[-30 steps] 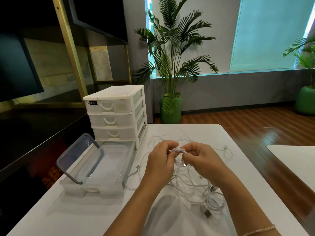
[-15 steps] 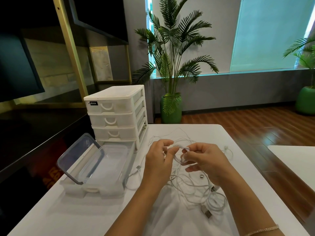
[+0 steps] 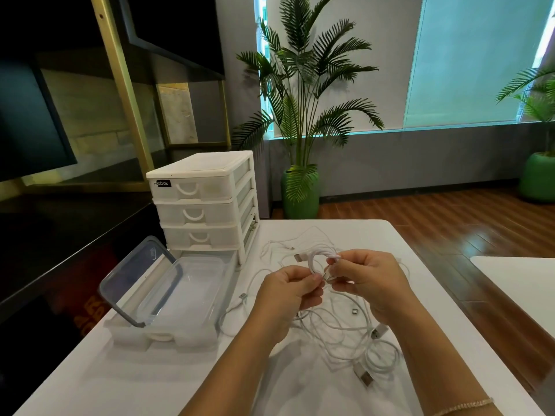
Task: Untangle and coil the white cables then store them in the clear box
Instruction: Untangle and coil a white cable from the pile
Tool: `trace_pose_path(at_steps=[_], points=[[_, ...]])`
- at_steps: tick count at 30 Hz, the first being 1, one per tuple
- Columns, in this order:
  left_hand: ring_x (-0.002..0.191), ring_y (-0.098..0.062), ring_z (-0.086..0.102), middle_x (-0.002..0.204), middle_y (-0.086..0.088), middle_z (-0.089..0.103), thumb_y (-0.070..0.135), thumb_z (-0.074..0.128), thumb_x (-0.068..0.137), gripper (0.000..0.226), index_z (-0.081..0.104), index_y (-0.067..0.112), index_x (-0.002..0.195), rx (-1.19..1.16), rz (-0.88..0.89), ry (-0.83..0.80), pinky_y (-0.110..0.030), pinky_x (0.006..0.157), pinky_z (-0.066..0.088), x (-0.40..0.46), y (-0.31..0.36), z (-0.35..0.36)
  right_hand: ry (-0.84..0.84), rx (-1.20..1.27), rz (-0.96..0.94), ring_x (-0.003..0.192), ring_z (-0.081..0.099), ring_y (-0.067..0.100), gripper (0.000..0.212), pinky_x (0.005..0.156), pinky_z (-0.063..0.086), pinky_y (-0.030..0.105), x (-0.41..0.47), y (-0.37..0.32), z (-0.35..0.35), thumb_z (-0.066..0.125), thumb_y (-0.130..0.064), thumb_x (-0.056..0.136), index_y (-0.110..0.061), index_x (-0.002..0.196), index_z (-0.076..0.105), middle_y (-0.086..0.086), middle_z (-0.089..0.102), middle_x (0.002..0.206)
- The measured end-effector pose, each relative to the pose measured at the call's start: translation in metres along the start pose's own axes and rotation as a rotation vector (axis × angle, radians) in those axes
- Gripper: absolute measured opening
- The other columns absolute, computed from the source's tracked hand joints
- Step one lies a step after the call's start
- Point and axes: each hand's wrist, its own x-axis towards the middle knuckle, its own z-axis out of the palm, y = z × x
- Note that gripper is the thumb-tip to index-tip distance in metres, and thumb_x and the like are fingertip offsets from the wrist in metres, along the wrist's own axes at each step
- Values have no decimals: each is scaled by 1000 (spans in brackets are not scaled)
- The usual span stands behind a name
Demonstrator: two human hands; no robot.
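Note:
Above the white table [image 3: 150,382] my two hands hold a small coiled white cable [image 3: 315,257]. My left hand [image 3: 289,291] pinches the bottom of the coil. My right hand [image 3: 371,280] pinches its right side, near a metal plug. Under and around my hands a tangle of white cables [image 3: 345,334] with several USB plugs is spread on the table. The clear box [image 3: 180,291] stands open on the left with nothing visible inside; its grey-rimmed lid [image 3: 135,280] leans up at its left side.
A white drawer unit [image 3: 204,205] stands behind the clear box, its bottom drawer pulled out beneath the box. A second white table [image 3: 522,283] sits to the right across a gap. Potted palms stand on the wooden floor beyond.
The coil has opened from a tight bundle between my fingertips into a visible loop. My left hand has dropped to the loop's bottom; my right hand stays at its right side.

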Motion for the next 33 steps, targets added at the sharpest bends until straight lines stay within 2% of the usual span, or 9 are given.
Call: trace_pose_path(at_steps=[3,8,11,16,20,23,26,30,33], points=[[60,-8,64,72,-3,67,8,59,89,7,65,5,88,18,37,57,-19,58,55,0,0,3,-24,-38,-11,60,62,18,11,59,54,26,0,0,-1,69,5,73,-5,67,71,10,66,63],[61,-10,67,75,-7,70,9,56,92,11,64,6,85,-18,65,83,-22,60,57,0,1,1,-170,-95,33,62,67,14,6,61,58,25,-4,2,1,71,1,75,-1,81,70,13,68,74],[66,-13,66,79,-9,70,8,56,91,11,65,3,88,-43,71,101,-23,63,58,0,2,1,-224,-144,32,65,68,11,4,63,59,28,-6,1,2,68,-3,79,-7,77,69,10,69,73],[61,-9,62,76,-7,69,10,56,92,11,65,8,86,-68,54,110,-17,53,52,-1,4,1,-277,-139,96,72,70,17,3,65,59,30,-6,0,-1,66,-4,81,-3,78,67,11,71,75],[60,-11,59,69,-5,65,11,57,91,12,65,9,81,-109,57,89,-18,53,53,-2,8,-1,-247,-132,82,63,69,15,7,61,58,23,-5,-1,1,65,2,80,-2,75,68,12,70,70],[56,-8,56,68,-4,64,12,61,88,10,66,8,80,-71,107,82,-18,51,52,-2,8,-1,-188,-127,46,55,67,15,2,58,56,22,-4,-1,2,66,7,77,6,77,68,16,67,66],[58,-8,58,69,-4,65,11,62,88,9,66,8,80,-52,130,72,-20,54,54,-3,8,1,-174,-136,15,53,65,17,10,56,55,23,-4,-1,1,66,11,75,1,76,66,16,65,64],[68,-11,60,76,-3,66,15,61,89,10,68,10,92,-38,139,18,-26,65,58,-4,8,0,-163,-106,5,57,65,24,25,57,56,29,-4,1,0,68,11,74,-6,90,59,15,67,68],[75,-14,60,82,-2,66,24,60,89,17,70,14,100,-48,101,-16,-26,67,58,-5,10,0,-141,-34,8,53,64,20,19,55,56,26,-3,3,3,69,10,73,-2,86,61,14,67,66]])
